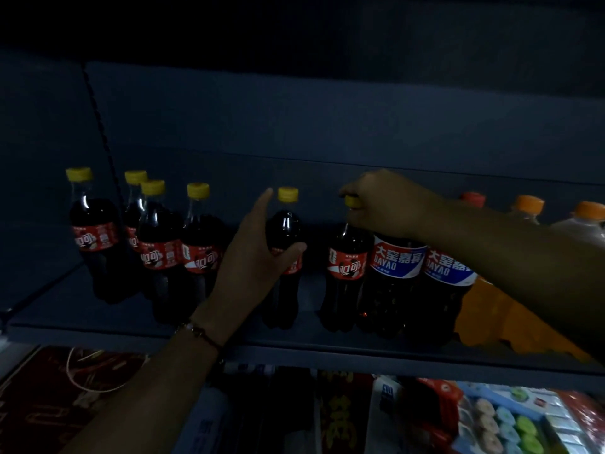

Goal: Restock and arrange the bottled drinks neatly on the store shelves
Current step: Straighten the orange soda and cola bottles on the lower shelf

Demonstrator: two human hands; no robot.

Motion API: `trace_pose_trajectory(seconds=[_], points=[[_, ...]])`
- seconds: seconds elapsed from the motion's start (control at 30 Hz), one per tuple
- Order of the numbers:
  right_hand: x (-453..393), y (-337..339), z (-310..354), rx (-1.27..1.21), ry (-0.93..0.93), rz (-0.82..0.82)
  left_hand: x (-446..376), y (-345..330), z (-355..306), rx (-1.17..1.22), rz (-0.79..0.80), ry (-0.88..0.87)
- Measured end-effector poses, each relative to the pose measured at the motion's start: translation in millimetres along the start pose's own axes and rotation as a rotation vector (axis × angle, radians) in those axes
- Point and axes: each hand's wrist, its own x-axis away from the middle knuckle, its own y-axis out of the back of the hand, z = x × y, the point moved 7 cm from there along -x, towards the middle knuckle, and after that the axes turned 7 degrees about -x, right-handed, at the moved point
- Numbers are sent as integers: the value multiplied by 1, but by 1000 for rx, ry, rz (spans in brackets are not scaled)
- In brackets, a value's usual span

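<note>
Fingers of the left hand [258, 253] wrap an upright cola bottle [284, 257]; the right hand [386, 204] pinches its right neighbour's cap [352, 201].

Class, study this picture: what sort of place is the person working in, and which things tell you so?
Most likely a small shop. A long shelf carries a row of matching cola bottles beside blue-labelled Dayao bottles, and packaged goods lie on the level below.

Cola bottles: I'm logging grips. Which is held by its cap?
The cola bottle beside the blue-labelled Dayao bottles; the right hand grips its yellow cap. The left hand holds another's body.
</note>
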Motion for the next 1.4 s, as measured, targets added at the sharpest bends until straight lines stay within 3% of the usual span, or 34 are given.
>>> trace_pose_trajectory(seconds=[0.17,0.4,1.07,1.27,1.33,1.4], points=[[1,0,0,-23,-4,-21,44,-28,27,234,68,174],[8,-1,-2,-57,3,-42,97,-62,75,158,90,313],[10,0,-4,-113,0,-52,96,-85,56,83,83,251],[10,-1,1,-57,17,-39,112,-73,32,83,194,194],[12,10,30,-76,134,-185,124,-40,31,58,105,223],[11,17,70,-147,253,-274,133,8,43,78,-115,270]])
